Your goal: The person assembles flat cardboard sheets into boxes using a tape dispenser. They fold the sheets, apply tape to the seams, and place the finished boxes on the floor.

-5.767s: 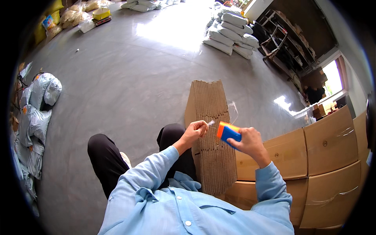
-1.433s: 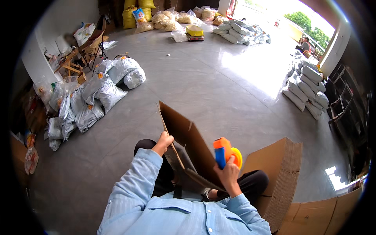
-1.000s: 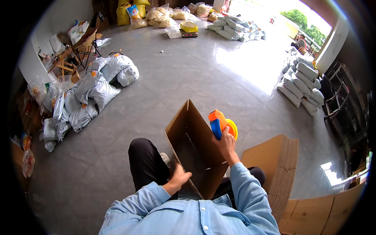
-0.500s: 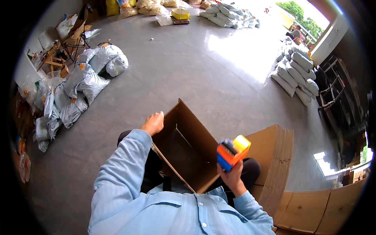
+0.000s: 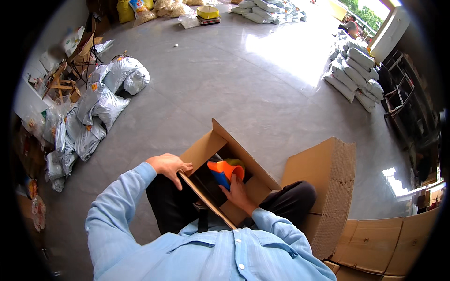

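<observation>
An open cardboard box (image 5: 246, 157) stands tilted between my knees, its opening facing up towards me. My left hand (image 5: 169, 167) is at its left corner, fingers over the edge and thumb down the outside of the wall. My right hand (image 5: 239, 194) reaches into the opening, wrapped round an orange and blue tape dispenser (image 5: 219, 168). A yellowish tape roll (image 5: 234, 162) shows on the dispenser's far side, partly in shadow. Shorter end flaps of the box lean inward. The box's bottom is mostly hidden behind the dispenser and my hand.
Flattened cardboard boxes (image 5: 323, 182) stand stacked beside my right knee, with more cardboard (image 5: 370, 243) behind. Silvery sacks (image 5: 93, 117) are piled at left; others (image 5: 354, 70) at right and at the back (image 5: 269, 11). A yellow basin (image 5: 207, 12) sits on a scale far off.
My right hand has brought the tape dispenser leftward from beside the box into its opening. My left hand has shifted left and nearer along the box edge. The end flaps now lean inward.
</observation>
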{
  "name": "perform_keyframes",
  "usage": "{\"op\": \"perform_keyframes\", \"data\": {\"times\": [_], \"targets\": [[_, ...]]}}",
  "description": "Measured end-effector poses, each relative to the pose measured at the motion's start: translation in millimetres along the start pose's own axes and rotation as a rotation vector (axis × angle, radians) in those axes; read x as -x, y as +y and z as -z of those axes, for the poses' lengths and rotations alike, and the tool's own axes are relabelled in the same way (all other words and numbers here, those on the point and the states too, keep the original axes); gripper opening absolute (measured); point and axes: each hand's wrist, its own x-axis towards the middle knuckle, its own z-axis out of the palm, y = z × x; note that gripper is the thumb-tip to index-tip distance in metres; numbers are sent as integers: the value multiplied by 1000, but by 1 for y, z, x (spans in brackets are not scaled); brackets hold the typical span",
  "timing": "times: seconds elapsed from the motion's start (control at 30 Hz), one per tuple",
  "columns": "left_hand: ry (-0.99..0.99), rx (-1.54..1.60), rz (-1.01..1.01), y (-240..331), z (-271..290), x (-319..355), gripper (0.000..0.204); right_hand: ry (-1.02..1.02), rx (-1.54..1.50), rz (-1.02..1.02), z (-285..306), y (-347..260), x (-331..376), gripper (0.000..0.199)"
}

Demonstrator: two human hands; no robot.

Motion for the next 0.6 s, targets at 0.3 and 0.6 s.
{"op": "perform_keyframes", "data": {"times": [0.3, 0.6], "targets": [[92, 17, 149, -1, 22, -71, 44, 52, -335, 207, 101, -60, -23, 57], [471, 564, 687, -7, -55, -102, 123, 594, -1038, -336, 144, -25, -66, 51]]}}
